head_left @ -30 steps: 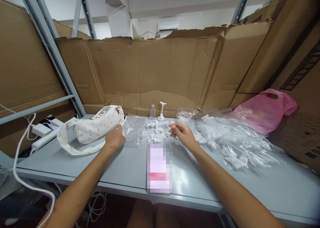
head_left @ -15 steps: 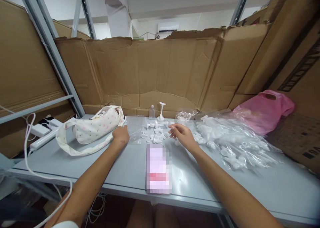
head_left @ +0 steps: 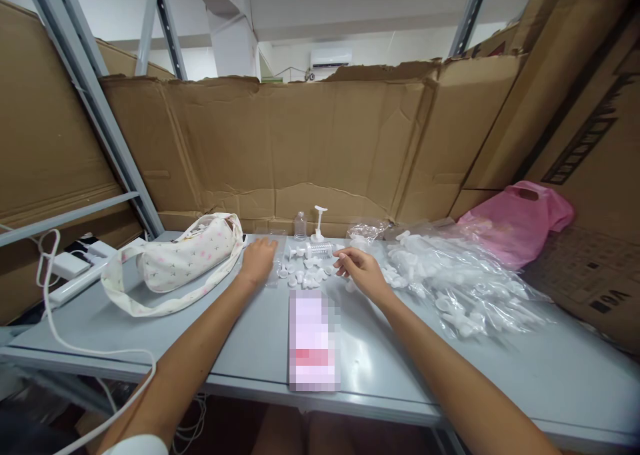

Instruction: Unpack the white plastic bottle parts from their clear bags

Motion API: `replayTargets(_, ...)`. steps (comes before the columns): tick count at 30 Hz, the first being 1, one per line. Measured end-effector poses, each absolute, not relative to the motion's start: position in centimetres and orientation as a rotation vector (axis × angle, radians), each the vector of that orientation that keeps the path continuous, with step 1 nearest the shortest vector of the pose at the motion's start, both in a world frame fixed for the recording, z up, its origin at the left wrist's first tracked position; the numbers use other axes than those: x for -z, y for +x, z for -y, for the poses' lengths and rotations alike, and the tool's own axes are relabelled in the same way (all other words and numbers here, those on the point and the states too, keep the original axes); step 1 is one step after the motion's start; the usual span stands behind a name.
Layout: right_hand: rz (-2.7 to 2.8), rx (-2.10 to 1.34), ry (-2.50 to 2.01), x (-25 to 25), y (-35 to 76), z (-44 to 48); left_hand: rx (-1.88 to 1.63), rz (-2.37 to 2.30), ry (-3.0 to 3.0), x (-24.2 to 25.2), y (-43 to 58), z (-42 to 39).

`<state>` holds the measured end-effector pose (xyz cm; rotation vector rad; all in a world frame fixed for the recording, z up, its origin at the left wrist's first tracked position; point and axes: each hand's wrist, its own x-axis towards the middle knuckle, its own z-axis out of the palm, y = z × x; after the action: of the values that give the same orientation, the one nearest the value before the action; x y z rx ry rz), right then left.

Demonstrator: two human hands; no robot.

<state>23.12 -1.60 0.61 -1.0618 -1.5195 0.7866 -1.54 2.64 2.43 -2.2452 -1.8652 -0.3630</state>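
Note:
My left hand (head_left: pixel 257 262) lies palm down on a clear plastic bag (head_left: pixel 276 260), fingers pointing forward and nothing visible in its grasp. My right hand (head_left: pixel 363 273) hovers just right of the small white plastic pieces (head_left: pixel 306 280), its fingers loosely bent with a gap between them. Close to its fingertips is a clear ribbed cylinder with white ends (head_left: pixel 320 250), lying on its side. Behind that stand a small clear bottle (head_left: pixel 300 226) and a white plunger-like piece (head_left: pixel 319 224). Part of the white pieces is hidden behind my right hand.
A floral cloth bag (head_left: pixel 187 258) with a strap rests at left, near a white power strip (head_left: pixel 83 278). A blurred-out phone (head_left: pixel 314 342) lies front centre. Clear bags of white parts (head_left: pixel 450 275) and a pink plastic bag (head_left: pixel 515 225) fill the right. Cardboard (head_left: pixel 300 142) walls the back.
My left hand has moved right, from beside the cloth bag onto the clear plastic bag. My right hand stays almost in place. The whole view has shifted slightly.

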Motion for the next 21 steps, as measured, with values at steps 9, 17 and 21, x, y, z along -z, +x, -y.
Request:
replayTargets(9, 1.530, -0.736, -1.091, -0.8, 23.5, 1.8, 0.562, 1.827, -2.609, -1.9, 3.0, -5.1)
replayTargets(17, 1.588, -0.617, -1.130, -0.8, 23.5, 1.8, 0.690, 1.732, -2.553, -2.8, 2.8, -4.5)
replayTargets(21, 1.714, -0.096, -1.168, -0.8, 23.8, 1.9, 0.815, 1.497, -2.457, -4.5, 2.8, -1.9)
